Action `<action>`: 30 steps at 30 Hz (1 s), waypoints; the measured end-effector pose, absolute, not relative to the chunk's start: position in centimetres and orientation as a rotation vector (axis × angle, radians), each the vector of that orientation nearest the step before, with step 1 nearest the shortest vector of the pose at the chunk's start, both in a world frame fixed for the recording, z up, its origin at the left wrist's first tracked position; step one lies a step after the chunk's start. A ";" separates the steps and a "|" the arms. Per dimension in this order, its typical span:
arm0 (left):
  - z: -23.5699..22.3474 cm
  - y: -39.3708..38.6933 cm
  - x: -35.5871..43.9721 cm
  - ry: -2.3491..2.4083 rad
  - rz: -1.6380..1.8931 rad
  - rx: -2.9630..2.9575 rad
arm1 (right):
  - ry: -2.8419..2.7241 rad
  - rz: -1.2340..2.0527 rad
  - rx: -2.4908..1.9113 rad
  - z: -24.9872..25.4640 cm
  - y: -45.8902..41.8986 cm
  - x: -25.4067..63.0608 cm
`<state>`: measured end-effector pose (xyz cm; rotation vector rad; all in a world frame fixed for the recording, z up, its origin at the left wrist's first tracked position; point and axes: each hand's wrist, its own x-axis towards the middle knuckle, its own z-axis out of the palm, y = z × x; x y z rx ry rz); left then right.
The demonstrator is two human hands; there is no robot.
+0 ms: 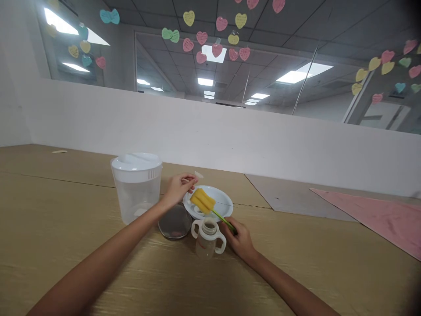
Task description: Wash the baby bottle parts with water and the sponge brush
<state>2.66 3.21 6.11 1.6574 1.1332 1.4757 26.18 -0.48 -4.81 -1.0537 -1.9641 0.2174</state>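
My right hand [241,239] is closed around the green handle of a bottle brush [203,201]. Its yellow sponge head points up and left, over a white plate [225,205]. Below the brush stands a clear baby bottle [205,245], upright and uncapped, with two white handles; my right hand is just beside its right handle. My left hand [180,188] is above the plate's left edge, thumb and fingers pinched together. A small whitish piece [198,174] shows at those fingertips, too small to name. Small pale parts on the plate are partly hidden by the sponge.
A clear bucket with a white lid [136,188] stands left of my left hand. Between it and the bottle lies a round grey metal lid or dish [175,223]. A grey sheet [296,197] and a pink cloth [371,215] lie right. A white wall [197,127] closes the back.
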 end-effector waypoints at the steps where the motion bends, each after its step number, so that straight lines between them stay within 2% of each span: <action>1: 6.3 3.5 2.0 1.230 1.426 1.816 | -1.961 0.219 -1.056 -4.8 -0.5 26.2; 4: 6.4 4.1 0.1 1.542 1.267 2.215 | -1.929 0.226 -1.055 -4.8 -0.5 26.2; 7: 5.7 4.6 -1.2 1.706 1.170 2.272 | -1.920 0.232 -1.055 -4.9 -0.4 26.2; 14: 2.8 5.4 -1.6 1.756 1.012 2.280 | -1.877 0.288 -1.037 -4.5 -0.4 26.2; 19: 2.7 5.1 -0.5 1.777 0.953 2.334 | -1.820 0.306 -1.060 -4.3 -0.4 26.2; 24: 3.4 4.0 2.5 1.606 0.924 2.513 | -1.755 0.318 -1.082 -4.3 -0.1 26.2; 28: 1.9 4.3 3.8 1.188 0.821 2.738 | -1.744 0.326 -1.086 -4.3 -0.1 26.2; 30: 1.0 4.8 3.8 1.141 0.742 2.723 | -1.742 0.331 -1.082 -4.2 -0.1 26.2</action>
